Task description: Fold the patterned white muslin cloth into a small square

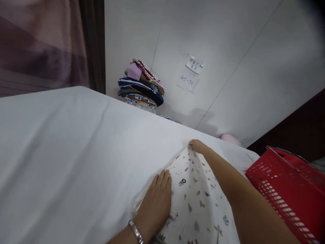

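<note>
A white cloth (200,200) printed with small plants and other motifs lies partly on the white-covered table (83,162), its lower part running out of view at the bottom. My left hand (158,195) rests flat on the cloth's left edge, fingers stretched out; a silver bracelet circles that wrist. Farther out, my right hand (197,145) pinches the cloth's far corner, and the fabric slopes down from it towards me. Whether the cloth is folded in layers under my left hand I cannot tell.
A red plastic basket (291,189) with a metal handle stands at the right. Beyond the table's far edge, folded clothes (142,84) are stacked against the wall. Two handwritten paper notes (188,80) are stuck to the wall. A pinkish curtain (43,44) hangs at left.
</note>
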A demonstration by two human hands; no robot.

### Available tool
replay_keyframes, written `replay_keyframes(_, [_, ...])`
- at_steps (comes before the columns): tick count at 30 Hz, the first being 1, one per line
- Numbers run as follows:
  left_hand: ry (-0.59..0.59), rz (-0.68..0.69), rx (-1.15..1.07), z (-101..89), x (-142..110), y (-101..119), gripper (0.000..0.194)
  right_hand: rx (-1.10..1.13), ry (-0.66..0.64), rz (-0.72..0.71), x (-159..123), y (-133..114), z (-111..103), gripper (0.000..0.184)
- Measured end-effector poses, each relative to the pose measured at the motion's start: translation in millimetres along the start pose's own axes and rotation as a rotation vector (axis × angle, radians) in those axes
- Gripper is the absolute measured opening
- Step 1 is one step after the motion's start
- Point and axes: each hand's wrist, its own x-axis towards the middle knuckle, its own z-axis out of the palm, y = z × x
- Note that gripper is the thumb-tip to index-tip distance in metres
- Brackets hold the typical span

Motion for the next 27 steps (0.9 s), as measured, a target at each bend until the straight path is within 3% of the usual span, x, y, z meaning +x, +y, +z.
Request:
replay_keyframes(9, [-0.009,-0.007,-0.055,-2.1,0.9,0.8,0.051,-0.066,-0.12,0.009,16.7,-3.8,-10.3,0.026])
replay_keyframes(17, [0.014,-0.008,-0.042,1.9,0.5,0.7,0.051,-0.102,-0.101,0.039,9.8,-6.0,-9.2,0.016])
replay_keyframes(23, [-0.01,-0.007,-0.027,-0.4,0.4,0.1,0.051,-0.103,-0.099,0.018,3.5,-7.5,-10.5,0.026])
replay_keyframes(27, [0.018,-0.014,-0.036,2.0,0.3,-0.4,0.049,-0.106,-0.078,0.032,3.2,-9.6,-15.2,0.021])
